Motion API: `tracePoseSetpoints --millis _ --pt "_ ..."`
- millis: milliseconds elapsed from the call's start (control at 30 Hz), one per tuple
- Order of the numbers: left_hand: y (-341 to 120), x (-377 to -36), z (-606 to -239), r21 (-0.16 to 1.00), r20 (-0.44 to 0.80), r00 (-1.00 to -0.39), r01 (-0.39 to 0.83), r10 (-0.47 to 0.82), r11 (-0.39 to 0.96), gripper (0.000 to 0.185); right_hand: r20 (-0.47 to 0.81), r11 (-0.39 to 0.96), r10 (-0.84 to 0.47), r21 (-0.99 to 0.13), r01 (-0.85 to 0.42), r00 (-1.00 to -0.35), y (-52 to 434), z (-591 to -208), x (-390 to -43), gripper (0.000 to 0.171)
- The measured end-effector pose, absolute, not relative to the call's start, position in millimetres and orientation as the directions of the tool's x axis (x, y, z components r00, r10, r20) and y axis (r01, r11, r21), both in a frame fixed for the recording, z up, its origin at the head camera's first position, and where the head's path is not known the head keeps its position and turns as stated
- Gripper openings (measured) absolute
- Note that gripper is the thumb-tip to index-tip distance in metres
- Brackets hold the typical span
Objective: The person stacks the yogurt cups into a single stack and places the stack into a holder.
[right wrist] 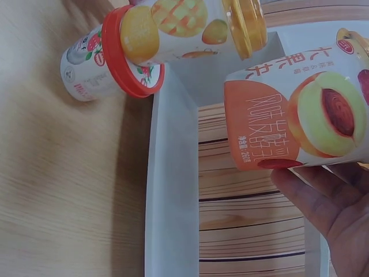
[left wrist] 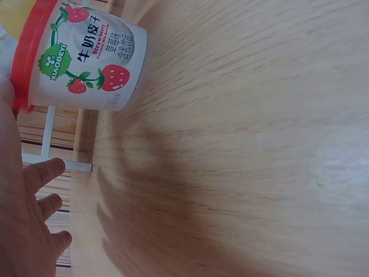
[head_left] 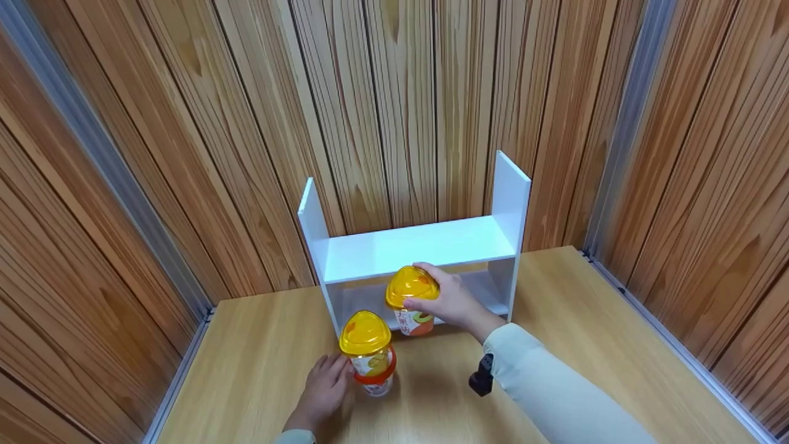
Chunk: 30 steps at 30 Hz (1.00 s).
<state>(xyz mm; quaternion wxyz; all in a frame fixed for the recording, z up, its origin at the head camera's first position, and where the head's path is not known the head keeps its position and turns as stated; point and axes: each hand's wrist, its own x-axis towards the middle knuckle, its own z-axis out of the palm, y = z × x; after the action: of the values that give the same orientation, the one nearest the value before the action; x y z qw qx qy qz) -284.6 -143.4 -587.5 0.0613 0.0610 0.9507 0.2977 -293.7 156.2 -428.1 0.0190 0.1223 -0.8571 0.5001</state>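
In the head view my right hand grips a yogurt cup with a domed yellow lid, held up in front of the white shelf's lower opening. The right wrist view shows its peach picture. Left of it, a yogurt cup with mango pictures and a similar yellow lid is stacked on a strawberry milk cup with a red rim, which stands on the table. My left hand is against the stack's left side, several fingers spread beyond the cup.
A white two-tier shelf with raised side panels stands at the back of the wooden table. Wood-patterned walls close in behind and on both sides. A small black device hangs below the right sleeve.
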Motion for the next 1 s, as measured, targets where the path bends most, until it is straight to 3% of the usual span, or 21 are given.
tracePoseSetpoints --millis 333,567,1000 --pt "-143 -286 -587 0.564 -0.078 -0.985 0.081 0.151 0.822 0.069 0.166 0.463 -0.212 -0.851 -0.249 -0.963 150 -424 -293 0.081" --pt "-145 -286 -588 0.53 0.031 -0.975 0.202 0.22 0.823 0.064 0.211 0.481 -0.209 -0.828 -0.289 -0.955 147 -423 -294 0.08" --pt "-143 -284 -587 0.564 -0.049 -0.985 0.11 0.167 0.818 0.069 0.192 0.464 -0.199 -0.845 -0.265 -0.961 143 -417 -294 0.085"
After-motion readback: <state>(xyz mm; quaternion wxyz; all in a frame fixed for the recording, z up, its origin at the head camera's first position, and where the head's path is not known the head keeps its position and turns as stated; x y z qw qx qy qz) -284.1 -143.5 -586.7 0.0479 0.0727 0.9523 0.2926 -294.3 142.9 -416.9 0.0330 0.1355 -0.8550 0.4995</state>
